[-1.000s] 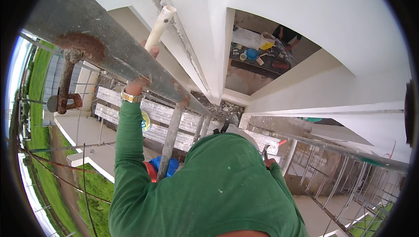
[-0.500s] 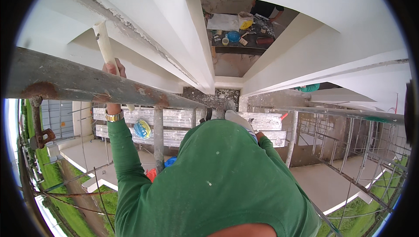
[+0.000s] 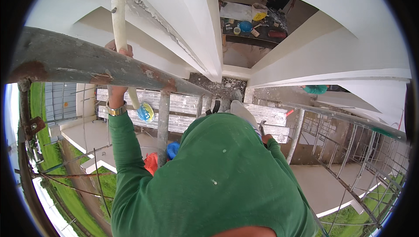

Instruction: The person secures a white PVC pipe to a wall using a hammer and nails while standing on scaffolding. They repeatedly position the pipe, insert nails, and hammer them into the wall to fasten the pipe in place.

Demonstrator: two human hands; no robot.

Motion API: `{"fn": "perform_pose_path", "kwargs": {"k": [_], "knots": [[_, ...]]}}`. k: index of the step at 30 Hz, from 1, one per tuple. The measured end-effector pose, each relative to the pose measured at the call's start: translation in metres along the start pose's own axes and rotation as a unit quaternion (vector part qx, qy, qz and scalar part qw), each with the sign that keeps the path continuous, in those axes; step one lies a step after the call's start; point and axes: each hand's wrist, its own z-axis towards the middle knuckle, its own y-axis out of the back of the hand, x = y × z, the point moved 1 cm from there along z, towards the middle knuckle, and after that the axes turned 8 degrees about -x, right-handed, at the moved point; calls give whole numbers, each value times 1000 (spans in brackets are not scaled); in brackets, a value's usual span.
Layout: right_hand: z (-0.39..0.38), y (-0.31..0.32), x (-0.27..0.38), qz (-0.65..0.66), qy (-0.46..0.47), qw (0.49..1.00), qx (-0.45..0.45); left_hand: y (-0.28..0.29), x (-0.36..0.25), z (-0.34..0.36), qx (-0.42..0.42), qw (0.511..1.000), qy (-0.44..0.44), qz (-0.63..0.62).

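The left hand (image 3: pixel 117 50), half hidden behind a rusty scaffold bar (image 3: pixel 100 64), is clenched around a white pole (image 3: pixel 118 23) held upright beside the white wall, while the right hand (image 3: pixel 266 138) barely shows past the green sleeve, its grip impossible to tell.

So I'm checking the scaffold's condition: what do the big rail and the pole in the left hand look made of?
The rail looks like grey steel tube, with rust patches. The pole in the left hand looks like pale plastic or painted wood; hard to tell.

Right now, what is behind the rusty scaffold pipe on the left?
Behind the rusty pipe, the left hand grips a white handle. The pipe covers the fingers and the handle's middle.
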Motion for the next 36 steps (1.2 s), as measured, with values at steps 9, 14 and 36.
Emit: {"fn": "perform_pose_path", "kwargs": {"k": [9, 14, 36], "knots": [[23, -10, 27, -468, 294, 833, 9, 19, -16, 32, 3, 993, 13, -118], [56, -13, 32, -534, 342, 773, 12, -19, -25, 26, -25, 996, 72, -37], [66, 7, 75, -481, 318, 817, -5, -25, -48, 13, -48, 987, 133, -83]]}}
